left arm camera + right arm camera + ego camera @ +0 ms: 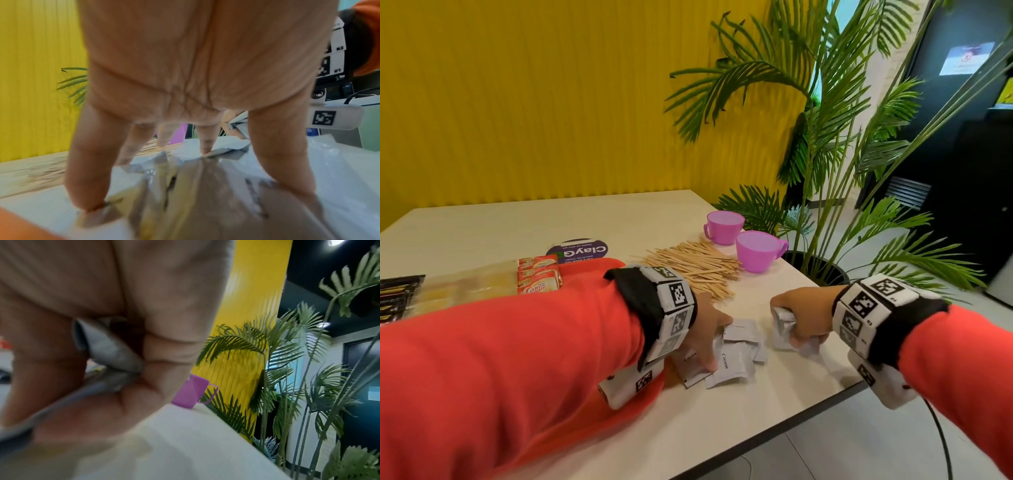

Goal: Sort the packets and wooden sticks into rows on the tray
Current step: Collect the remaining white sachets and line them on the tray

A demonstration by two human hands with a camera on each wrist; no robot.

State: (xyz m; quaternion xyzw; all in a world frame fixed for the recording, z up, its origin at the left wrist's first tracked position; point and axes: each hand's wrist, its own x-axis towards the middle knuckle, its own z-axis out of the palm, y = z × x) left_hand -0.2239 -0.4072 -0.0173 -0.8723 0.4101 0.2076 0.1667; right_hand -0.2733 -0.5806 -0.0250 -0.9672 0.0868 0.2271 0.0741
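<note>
Two hands busy with cream packets (736,356)
My right hand (803,317) squeezes a bunch; my left hand (705,337), fingers spread, presses the loose ones just beside it.

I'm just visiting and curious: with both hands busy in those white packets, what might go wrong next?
1. The right hand clutches a bunch of white cream packets close to the pale table's front edge; a loose one could slide off.
2. The left hand presses spread fingers on the overlapping loose white packets, so a sweep might scatter them.
3. The heap of thin wooden sticks lies just behind and could be knocked.
</note>
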